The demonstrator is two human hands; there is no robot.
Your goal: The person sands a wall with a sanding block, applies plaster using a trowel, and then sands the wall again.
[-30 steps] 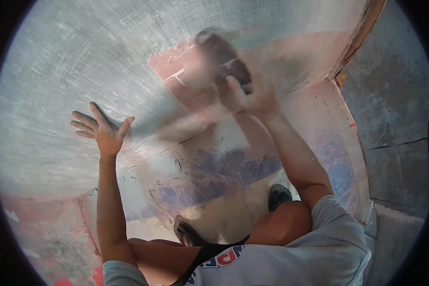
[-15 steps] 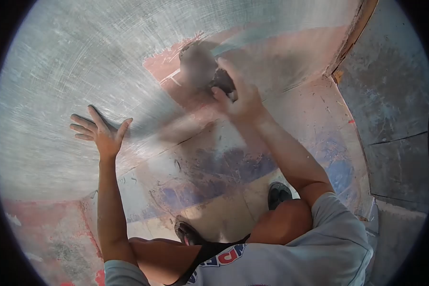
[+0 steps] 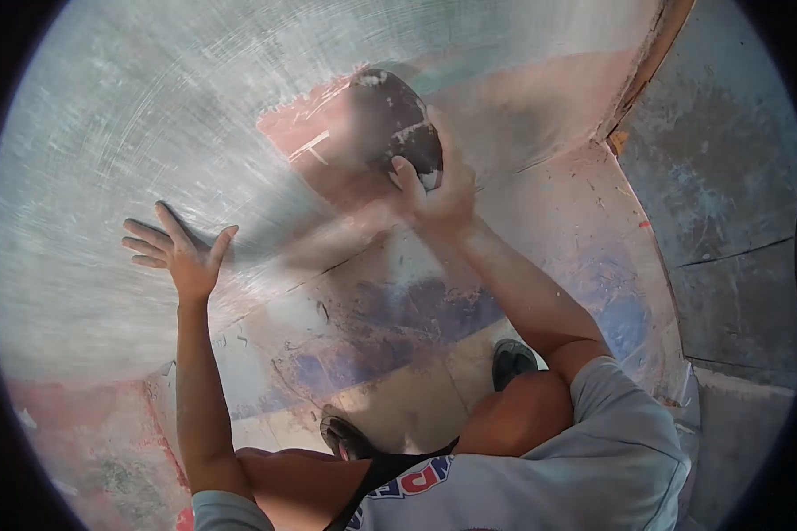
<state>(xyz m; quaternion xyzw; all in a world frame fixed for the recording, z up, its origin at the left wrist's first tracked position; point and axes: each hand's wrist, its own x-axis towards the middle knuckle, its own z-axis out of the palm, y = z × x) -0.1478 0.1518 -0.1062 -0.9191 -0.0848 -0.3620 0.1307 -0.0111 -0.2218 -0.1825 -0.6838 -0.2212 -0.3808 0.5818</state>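
The left hand (image 3: 179,254) sits at about nine o'clock, fingers spread wide and palm laid flat, its bare forearm running straight down toward six o'clock. The right hand (image 3: 434,190) is raised near twelve o'clock, fingers curled in a closed grip, thumb side toward the left. Its forearm slants down toward four o'clock, bent at the elbow above the knee.

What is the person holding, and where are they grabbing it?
The right hand grips a dark pad by its lower right edge, pressed against the wall. The left hand holds nothing; it lies flat on the wall.
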